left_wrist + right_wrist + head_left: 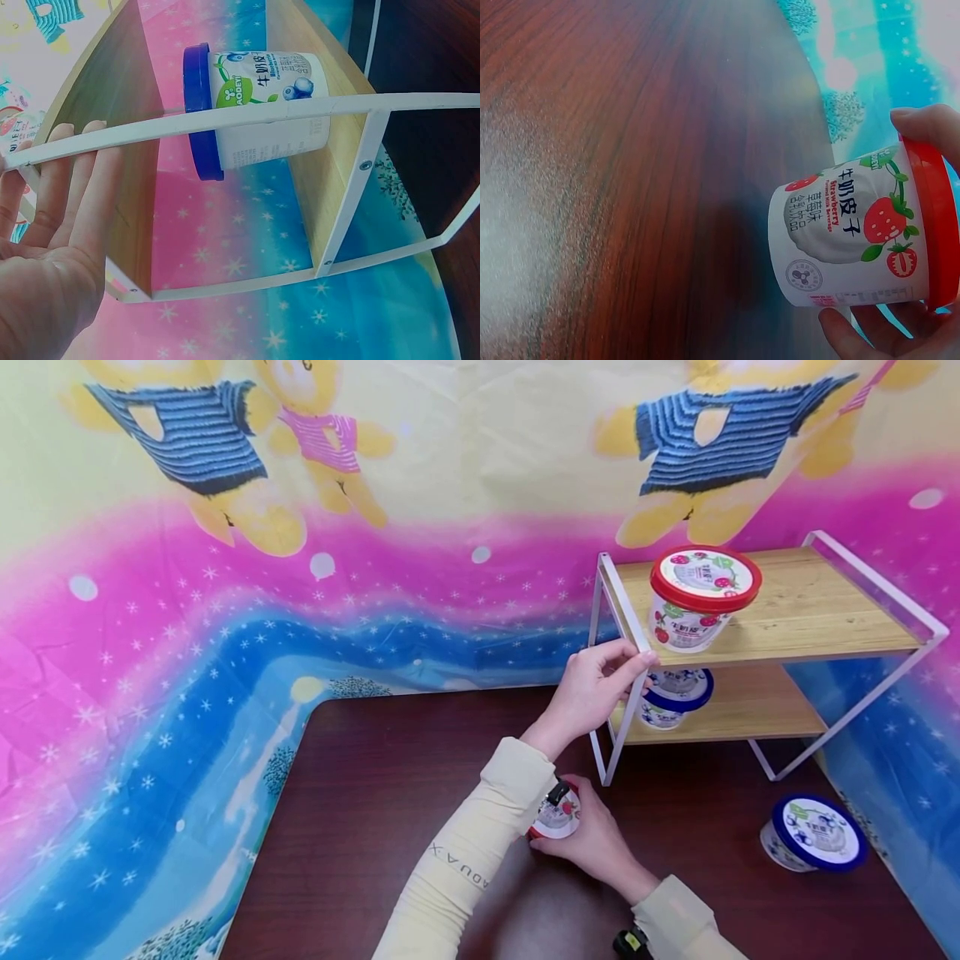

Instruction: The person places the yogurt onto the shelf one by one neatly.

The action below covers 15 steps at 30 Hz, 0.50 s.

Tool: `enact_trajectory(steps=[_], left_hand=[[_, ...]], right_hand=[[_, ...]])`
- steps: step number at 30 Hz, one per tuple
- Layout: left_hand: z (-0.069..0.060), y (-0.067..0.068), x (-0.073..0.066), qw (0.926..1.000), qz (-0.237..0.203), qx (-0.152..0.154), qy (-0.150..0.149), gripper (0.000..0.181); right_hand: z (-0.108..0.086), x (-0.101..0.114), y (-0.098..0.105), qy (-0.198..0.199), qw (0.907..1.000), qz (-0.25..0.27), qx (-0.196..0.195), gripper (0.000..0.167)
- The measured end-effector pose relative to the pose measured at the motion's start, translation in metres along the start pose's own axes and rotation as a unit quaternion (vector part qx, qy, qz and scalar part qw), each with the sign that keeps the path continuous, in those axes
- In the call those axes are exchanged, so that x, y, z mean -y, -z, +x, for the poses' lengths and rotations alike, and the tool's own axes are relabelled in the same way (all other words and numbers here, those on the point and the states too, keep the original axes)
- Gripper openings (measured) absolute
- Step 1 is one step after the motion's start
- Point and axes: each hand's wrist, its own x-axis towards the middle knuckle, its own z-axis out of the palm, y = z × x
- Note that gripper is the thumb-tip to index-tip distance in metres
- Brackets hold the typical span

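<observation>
My left hand (596, 689) grips the white metal frame (626, 602) of a two-tier shelf at its upper left edge; in the left wrist view the fingers (82, 187) curl round the bar. My right hand (600, 839) holds a red-lidded strawberry cup (558, 817) below the left forearm, which partly covers it. The right wrist view shows the cup (847, 229) between thumb and fingers. Another red-lidded cup (693, 597) stands on the top board near the left hand. A blue-lidded blueberry cup (675, 693) stands on the lower board, also visible in the left wrist view (262, 112).
A second blue-lidded cup (813, 833) is on the dark table (360, 793) at the right, in front of the shelf. A printed cloth (450, 568) with bears and snowflakes hangs behind and round the table. The shelf's right frame (877, 585) stands near the cloth.
</observation>
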Motion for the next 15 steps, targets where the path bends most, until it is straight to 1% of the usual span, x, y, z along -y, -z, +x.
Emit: enact_trajectory(steps=[7,10,15], left_hand=[[0.0,0.0,0.0,1.0,0.004,-0.002,-0.001,0.02],[0.0,0.0,0.0,1.0,0.007,-0.002,-0.001,0.021],[0.0,0.0,0.0,1.0,0.002,-0.001,-0.001,0.021]], right_hand=[[0.001,-0.004,0.005,0.016,0.9997,0.01,-0.015,0.102],[0.002,-0.004,0.007,0.015,0.9997,0.012,-0.018,0.102],[0.003,-0.006,0.012,0.01,0.9996,0.018,-0.019,0.103]])
